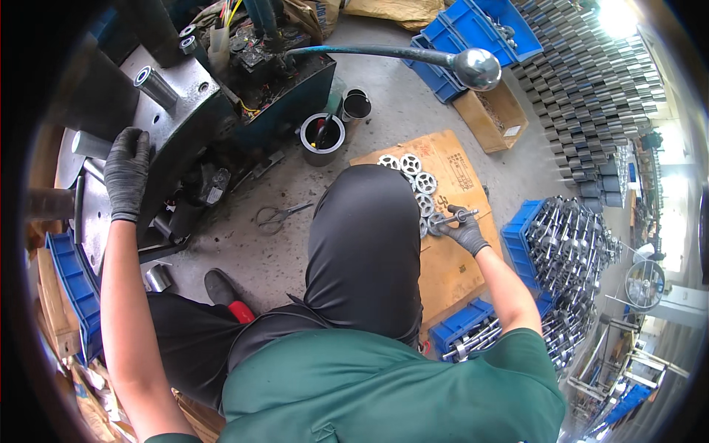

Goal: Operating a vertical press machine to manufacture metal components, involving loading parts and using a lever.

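Observation:
My left hand (127,174), in a dark grey glove, lies with its fingers stretched out at the edge of a machine's metal plate (94,214). Beside its fingers is a smooth metal cylinder (90,145); a metal tube (155,86) stands farther along the plate. Whether the palm touches the cylinder cannot be seen. My right hand (468,235), gloved too, is closed around a short metal shaft (453,219) with a collar. That shaft is held above a flat cardboard sheet (452,277), close to several spoked metal handwheels (425,182).
A long lever (377,52) with a ball end reaches over the floor. Blue crates (521,235) of metal shafts stand at right. Scissors (279,215) and a round pot (323,138) are on the floor. A cardboard box (490,122) sits near stacked metal tubes (591,96).

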Available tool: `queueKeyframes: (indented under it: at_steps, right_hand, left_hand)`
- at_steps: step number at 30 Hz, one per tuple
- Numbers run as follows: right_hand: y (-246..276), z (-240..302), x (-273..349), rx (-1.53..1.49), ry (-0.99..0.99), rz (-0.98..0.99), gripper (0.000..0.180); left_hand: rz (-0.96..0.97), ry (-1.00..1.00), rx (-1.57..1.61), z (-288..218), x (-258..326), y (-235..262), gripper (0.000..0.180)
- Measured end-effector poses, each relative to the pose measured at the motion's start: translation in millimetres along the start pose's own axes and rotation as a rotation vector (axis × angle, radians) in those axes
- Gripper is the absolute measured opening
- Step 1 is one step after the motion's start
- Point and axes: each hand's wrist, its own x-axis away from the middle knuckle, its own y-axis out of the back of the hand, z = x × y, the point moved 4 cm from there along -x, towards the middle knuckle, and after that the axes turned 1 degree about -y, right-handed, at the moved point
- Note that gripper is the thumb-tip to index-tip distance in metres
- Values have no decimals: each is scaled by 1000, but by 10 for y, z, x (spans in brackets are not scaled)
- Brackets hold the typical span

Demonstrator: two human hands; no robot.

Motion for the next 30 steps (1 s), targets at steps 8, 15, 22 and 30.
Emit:
queueKeyframes:
  at_steps: [8, 15, 22, 30]
  right_hand:
    - [-422, 9, -184, 994, 100, -293, 46]
    - [-379, 81, -211, 1046, 222, -265, 33]
    - [-454, 100, -176, 1005, 145, -214, 22]
    - [-463, 217, -194, 765, -84, -129, 19]
  left_hand:
    - [-38, -54, -150, -58, -3, 21, 20]
    - [29, 59, -126, -68, -15, 40, 29]
    - [11, -16, -223, -197, 5, 74, 27]
    - [45, 66, -37, -100, -31, 13, 25]
